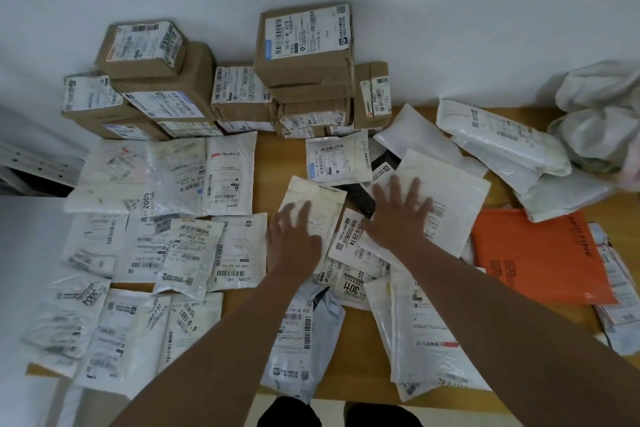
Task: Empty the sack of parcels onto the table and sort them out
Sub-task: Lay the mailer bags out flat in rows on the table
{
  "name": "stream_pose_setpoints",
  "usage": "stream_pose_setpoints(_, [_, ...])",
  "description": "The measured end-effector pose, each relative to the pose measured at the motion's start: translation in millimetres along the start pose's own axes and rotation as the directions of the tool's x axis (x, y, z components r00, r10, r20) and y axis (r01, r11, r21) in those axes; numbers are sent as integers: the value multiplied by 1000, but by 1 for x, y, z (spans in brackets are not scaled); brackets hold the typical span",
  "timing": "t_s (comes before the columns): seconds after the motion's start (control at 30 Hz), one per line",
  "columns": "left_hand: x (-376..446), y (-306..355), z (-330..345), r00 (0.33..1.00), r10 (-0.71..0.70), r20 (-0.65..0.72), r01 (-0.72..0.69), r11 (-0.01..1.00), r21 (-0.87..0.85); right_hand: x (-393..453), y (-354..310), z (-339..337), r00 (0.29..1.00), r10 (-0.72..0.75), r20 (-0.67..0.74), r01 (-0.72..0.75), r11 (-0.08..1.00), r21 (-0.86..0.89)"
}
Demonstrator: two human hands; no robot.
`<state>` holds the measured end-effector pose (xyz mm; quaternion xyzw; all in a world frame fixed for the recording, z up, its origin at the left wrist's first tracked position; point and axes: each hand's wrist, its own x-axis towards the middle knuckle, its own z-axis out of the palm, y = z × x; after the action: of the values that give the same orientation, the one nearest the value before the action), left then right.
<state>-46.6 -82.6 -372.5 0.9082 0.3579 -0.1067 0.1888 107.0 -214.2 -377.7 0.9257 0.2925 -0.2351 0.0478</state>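
Note:
Many white mailer bags cover the wooden table (273,156). My left hand (292,239) lies flat with spread fingers on a cream mailer (322,198) near the middle. My right hand (398,211) rests flat, fingers straight, on a large white mailer (457,191) just to its right. A small black parcel (360,199) peeks out between the two hands. Neither hand grips anything. The crumpled sack (599,114) lies at the far right edge.
Brown cardboard boxes (304,45) are stacked against the wall at the back. Rows of white mailers (166,236) fill the left half. An orange mailer (533,253) lies on the right, with loose white bags (502,142) behind it. A grey mailer (301,340) overhangs the near edge.

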Motion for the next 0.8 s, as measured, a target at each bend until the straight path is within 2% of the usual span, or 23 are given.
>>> stream_pose_setpoints(0.07, [1,11,6,975,194,105,-194,981,-7,2,4,0,997,74,21,-74,997,-6])
stream_pose_setpoints(0.13, [3,18,15,955,208,211,-214,977,6,0,6,1,993,115,-3,-115,993,-4])
stream_pose_setpoints(0.2, [5,22,22,960,112,257,-129,990,50,-5,12,4,980,194,-32,-194,981,16])
stream_pose_setpoints(0.27, [7,26,24,964,11,267,-41,993,106,-8,22,6,965,262,8,-262,965,25])
stream_pose_setpoints(0.33, [11,32,24,968,-21,251,-3,995,96,-8,31,5,953,296,60,-296,955,-2])
stream_pose_setpoints(0.43, [16,43,22,983,58,176,-57,998,-11,-4,33,4,956,289,59,-289,957,-4])
stream_pose_setpoints(0.5, [19,49,20,983,102,154,-86,991,-106,-3,32,5,977,211,30,-212,977,11])
stream_pose_setpoints(0.57, [19,52,17,976,78,203,-18,958,-286,-3,34,6,988,153,31,-153,988,-1])
stream_pose_setpoints(0.63, [17,54,14,960,42,277,90,890,-447,-1,37,5,983,171,64,-173,985,26])
stream_pose_setpoints(0.7, [14,53,11,947,25,320,146,854,-499,2,38,2,982,178,69,-183,981,71])
stream_pose_setpoints(0.8, [14,50,9,940,-43,339,216,843,-493,5,34,-2,994,108,-8,-106,990,93])
